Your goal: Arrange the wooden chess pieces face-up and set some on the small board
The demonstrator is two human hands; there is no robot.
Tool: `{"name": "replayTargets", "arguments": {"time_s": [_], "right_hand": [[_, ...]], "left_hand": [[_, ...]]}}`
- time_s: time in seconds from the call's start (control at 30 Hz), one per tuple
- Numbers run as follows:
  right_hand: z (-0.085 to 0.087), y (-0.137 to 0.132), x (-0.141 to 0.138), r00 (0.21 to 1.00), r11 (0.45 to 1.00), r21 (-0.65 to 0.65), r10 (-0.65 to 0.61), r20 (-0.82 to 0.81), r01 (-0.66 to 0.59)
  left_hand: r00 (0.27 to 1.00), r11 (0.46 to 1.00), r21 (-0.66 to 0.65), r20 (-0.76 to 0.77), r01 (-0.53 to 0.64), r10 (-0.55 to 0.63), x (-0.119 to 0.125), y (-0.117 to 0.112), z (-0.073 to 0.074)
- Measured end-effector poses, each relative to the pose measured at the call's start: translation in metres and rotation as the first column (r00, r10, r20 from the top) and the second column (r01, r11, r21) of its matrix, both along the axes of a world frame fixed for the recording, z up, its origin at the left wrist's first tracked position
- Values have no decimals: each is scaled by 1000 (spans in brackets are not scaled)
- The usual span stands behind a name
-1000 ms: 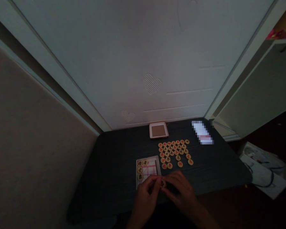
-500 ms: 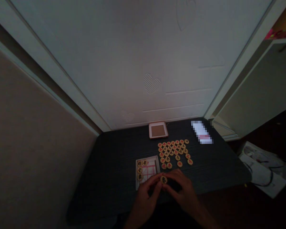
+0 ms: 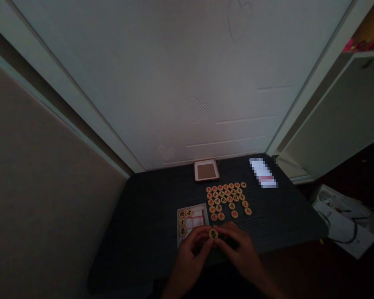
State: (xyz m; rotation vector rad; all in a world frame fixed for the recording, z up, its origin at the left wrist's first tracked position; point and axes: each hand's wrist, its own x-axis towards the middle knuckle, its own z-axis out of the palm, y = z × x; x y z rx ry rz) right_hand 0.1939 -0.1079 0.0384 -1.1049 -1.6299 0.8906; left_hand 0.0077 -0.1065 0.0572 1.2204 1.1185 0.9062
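Note:
Between the fingertips of my left hand [image 3: 193, 248] and my right hand [image 3: 237, 243] is a round wooden Chinese chess piece [image 3: 213, 234] with a dark character facing up. Both hands pinch it near the table's front edge. Just left of it, partly behind my left hand, sits a white open box [image 3: 205, 209] with pink lines inside. Several dark-lettered pieces, among them a corner piece [image 3: 182, 214], lie along its left and top sides. Beyond my right hand, many more pieces with red or dark characters, such as a red one [image 3: 234, 214], lie in rows with gaps.
The dark table [image 3: 143, 232] stands against a white panel with embossed hearts [image 3: 198, 110]. At its back is a shallow tray with a brown inset [image 3: 206, 171]. A blurred-out bright object [image 3: 263, 172] lies at the back right. A white box with cables [image 3: 345, 224] stands right of the table.
Both hands still hold the piece, which has shifted very slightly and shows its character a little more fully. The rows and the box contents look the same.

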Motion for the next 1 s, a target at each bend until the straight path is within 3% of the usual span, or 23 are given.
{"name": "replayTargets", "arguments": {"time_s": [0.27,0.5,0.73,1.0], "right_hand": [[6,2,5,996,993,-92,69,-48,-74],[8,2,6,996,970,-232,53,-77,-70],[8,1,5,992,959,-274,47,-121,-79],[1,2,7,996,939,-342,0,-91,-31]], "left_hand": [[998,1000,22,-55,-1,2,-1,2,2],[998,999,35,-62,13,-11,-2,1,0],[997,998,59,-66,33,-29,-2,1,0],[970,987,160,-243,31,9,-2,-1,-5]]}}
